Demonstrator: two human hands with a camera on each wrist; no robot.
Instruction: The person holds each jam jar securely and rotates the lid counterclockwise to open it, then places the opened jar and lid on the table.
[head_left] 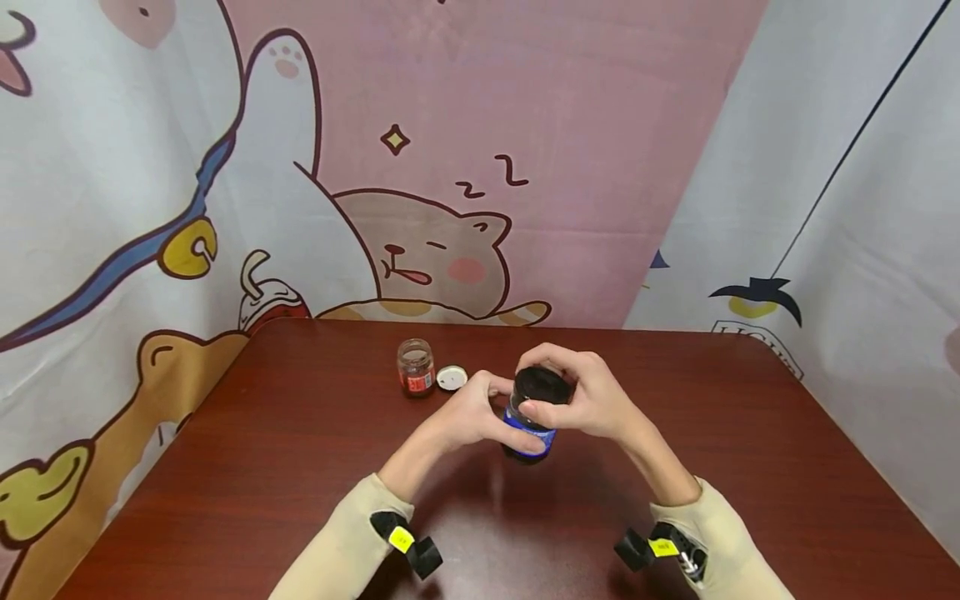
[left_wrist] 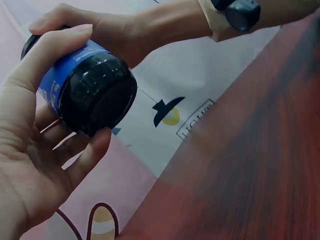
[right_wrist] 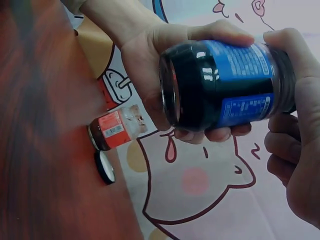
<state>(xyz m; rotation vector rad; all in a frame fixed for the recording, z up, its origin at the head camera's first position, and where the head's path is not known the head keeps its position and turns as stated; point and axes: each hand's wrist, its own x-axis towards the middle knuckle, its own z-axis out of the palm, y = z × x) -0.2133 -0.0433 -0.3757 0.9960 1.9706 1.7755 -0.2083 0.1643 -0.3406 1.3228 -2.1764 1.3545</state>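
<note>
Though both hands grip the dark jar, fingers hide its lid.

the dark jar sits half buried in the head view, the left hand and the right hand covering most of its blue label. the label print is too small to read there, and too blurred in the right wrist view. the jar's lid end hides behind the right hand's fingers. the small jar shows a red label, text unreadable. both forearms run off the bottom edge.
</note>
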